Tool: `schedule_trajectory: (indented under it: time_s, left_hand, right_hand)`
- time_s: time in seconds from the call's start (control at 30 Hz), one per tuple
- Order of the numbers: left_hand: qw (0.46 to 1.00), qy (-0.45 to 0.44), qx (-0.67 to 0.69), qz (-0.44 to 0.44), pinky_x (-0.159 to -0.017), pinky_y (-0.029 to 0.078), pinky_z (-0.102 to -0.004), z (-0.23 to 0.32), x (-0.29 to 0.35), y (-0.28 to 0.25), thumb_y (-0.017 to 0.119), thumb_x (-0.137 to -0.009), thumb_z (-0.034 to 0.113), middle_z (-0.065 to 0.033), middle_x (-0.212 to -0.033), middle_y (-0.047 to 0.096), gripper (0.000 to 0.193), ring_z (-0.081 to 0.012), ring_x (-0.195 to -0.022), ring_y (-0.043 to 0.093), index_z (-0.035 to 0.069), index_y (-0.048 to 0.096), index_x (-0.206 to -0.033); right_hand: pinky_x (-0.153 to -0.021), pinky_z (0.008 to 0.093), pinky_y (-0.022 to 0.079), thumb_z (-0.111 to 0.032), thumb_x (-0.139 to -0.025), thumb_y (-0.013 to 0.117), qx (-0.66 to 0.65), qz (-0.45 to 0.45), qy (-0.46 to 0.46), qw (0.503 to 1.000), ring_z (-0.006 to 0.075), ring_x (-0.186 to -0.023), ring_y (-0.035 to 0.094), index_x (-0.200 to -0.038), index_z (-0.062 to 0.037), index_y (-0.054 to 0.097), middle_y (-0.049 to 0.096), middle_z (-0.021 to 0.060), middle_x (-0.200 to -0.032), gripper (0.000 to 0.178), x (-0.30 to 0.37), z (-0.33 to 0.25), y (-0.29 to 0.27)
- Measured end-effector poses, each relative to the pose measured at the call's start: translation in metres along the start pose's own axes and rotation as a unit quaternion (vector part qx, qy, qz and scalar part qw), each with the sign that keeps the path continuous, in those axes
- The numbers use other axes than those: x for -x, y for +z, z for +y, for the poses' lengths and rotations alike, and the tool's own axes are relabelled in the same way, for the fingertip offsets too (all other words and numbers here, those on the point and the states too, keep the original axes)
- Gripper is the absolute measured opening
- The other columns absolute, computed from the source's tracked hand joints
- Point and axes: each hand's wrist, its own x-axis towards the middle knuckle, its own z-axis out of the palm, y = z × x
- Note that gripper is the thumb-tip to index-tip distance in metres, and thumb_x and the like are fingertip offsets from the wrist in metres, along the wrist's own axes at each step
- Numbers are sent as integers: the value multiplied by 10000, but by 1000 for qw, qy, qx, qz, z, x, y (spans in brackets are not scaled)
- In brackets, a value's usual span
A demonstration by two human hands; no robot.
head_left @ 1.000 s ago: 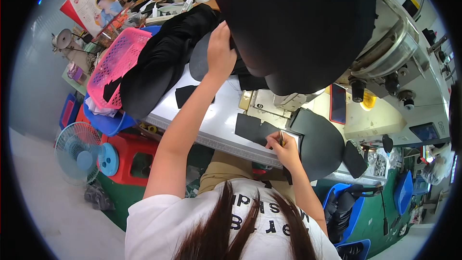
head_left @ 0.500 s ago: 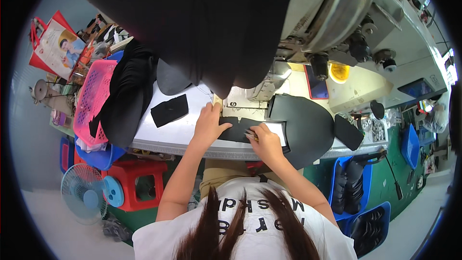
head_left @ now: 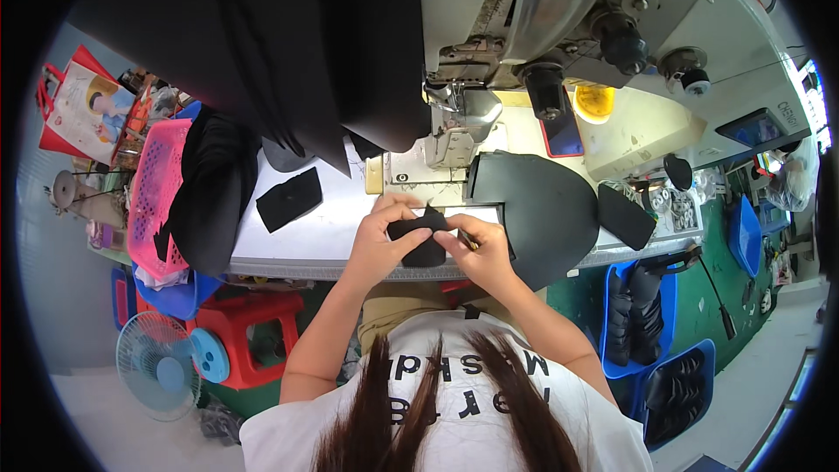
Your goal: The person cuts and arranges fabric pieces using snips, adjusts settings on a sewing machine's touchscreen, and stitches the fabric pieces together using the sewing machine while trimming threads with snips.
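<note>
Between both hands, near the table's front edge, a small black fabric piece is held up and folded. My left hand pinches its left side, the thumb lying on top. My right hand grips the right edge between thumb and fingertips. A small tool with a yellowish part is also tucked in the right hand; its kind is mostly hidden. Just beyond the hands stands the sewing machine's head over its pale bed. A large rounded black panel lies right of my right hand.
On the table lie a black rectangle at left and a black piece at right. Black fabric hangs over a pink basket. Dark material blocks the upper left. A red stool and blue fan stand below.
Both hands have lifted the black piece, which lay flat before, and folded it between the fingers. My head view has shifted a little, so the machine appears further left.
</note>
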Motion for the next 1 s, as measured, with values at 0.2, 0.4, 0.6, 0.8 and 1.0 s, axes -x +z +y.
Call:
schedule_trajectory:
  time_s: [0.2,0.4,0.6,0.8,1.0]
  left_hand:
    - [997,71,-28,12,-609,401,-206,23,-4,3,671,-807,102,-3,-732,596,161,-49,-663,497,7,578,-716]
    - [990,128,-21,55,-571,386,-202,32,-9,12,674,-800,78,-4,-688,585,172,-46,-622,484,5,565,-688]
    - [989,128,-26,76,-575,390,-199,32,-16,16,671,-802,77,-5,-680,585,181,-43,-622,491,6,559,-677]
    - [987,130,2,89,-637,410,-184,23,-23,18,679,-798,58,-38,-795,607,131,-54,-712,527,14,573,-735]
    - [942,38,314,113,-749,497,-254,29,-25,38,713,-778,65,-59,-826,615,221,-132,-743,595,-3,589,-948]
  right_hand:
    - [-464,200,327,-76,-789,696,-16,9,20,1000,20,-516,416,-827,-13,647,515,-36,-576,89,-7,-21,-14]
    - [-498,196,359,-97,-799,700,-37,-2,49,998,23,-558,453,-829,1,644,551,-26,-610,117,-12,-27,-24]
    - [-438,209,325,-79,-789,700,-45,31,36,998,19,-482,396,-800,8,648,496,-19,-521,102,-19,-21,-23]
    - [-436,198,311,-68,-802,684,-80,48,49,994,5,-494,390,-780,10,640,496,-54,-542,93,-26,-18,-21]
    - [-467,183,351,-81,-824,676,-114,57,78,989,13,-535,449,-758,7,619,561,-34,-614,123,-33,-14,-22]
